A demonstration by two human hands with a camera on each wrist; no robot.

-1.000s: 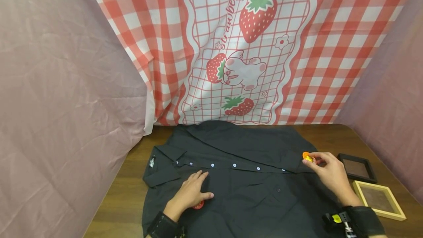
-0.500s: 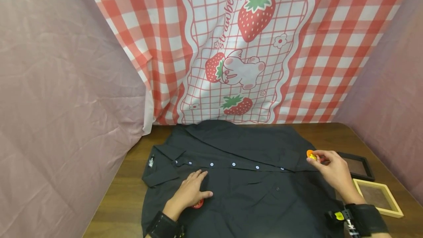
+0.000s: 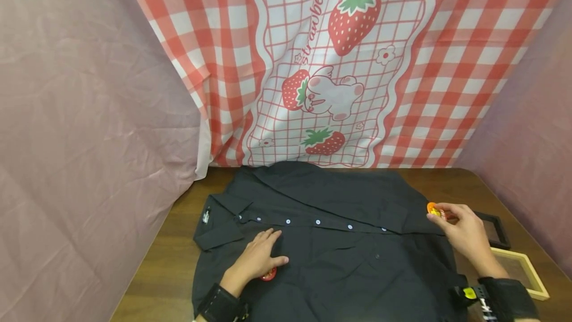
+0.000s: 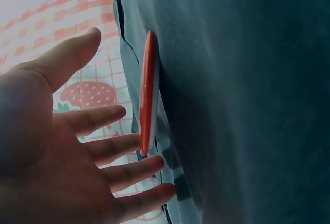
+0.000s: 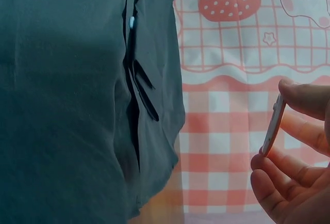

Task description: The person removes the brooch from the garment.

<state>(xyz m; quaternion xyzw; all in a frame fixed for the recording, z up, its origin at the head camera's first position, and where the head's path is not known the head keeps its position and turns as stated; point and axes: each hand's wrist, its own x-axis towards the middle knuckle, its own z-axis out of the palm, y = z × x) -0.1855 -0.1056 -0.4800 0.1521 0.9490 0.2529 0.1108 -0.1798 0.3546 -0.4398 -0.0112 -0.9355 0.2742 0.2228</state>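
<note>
A dark grey button-up shirt [image 3: 339, 272] lies spread on the wooden table, its collar to the left. Over the shirt's right end, my right hand [image 3: 466, 232] pinches a round orange-and-yellow badge [image 3: 431, 208] between thumb and fingers. The right wrist view shows this thin badge [image 5: 274, 125] edge-on, apart from the cloth. My left hand [image 3: 254, 260] is over the shirt front with its fingers spread and holds nothing. Partly hidden beneath it is a round red badge [image 3: 269, 275]. In the left wrist view the red badge [image 4: 147, 95] lies flat against the shirt.
Near the table's right edge lie a black frame [image 3: 501, 235] and a pale yellow frame [image 3: 532, 275], both partly covered by the right arm. A red-and-white checked strawberry cloth [image 3: 330, 88] hangs behind the table. Pink fabric [image 3: 89, 138] hangs at the left side.
My right hand has moved to the right with the orange badge, toward the shirt's edge and the frames. The left hand and the red badge have stayed in place.
</note>
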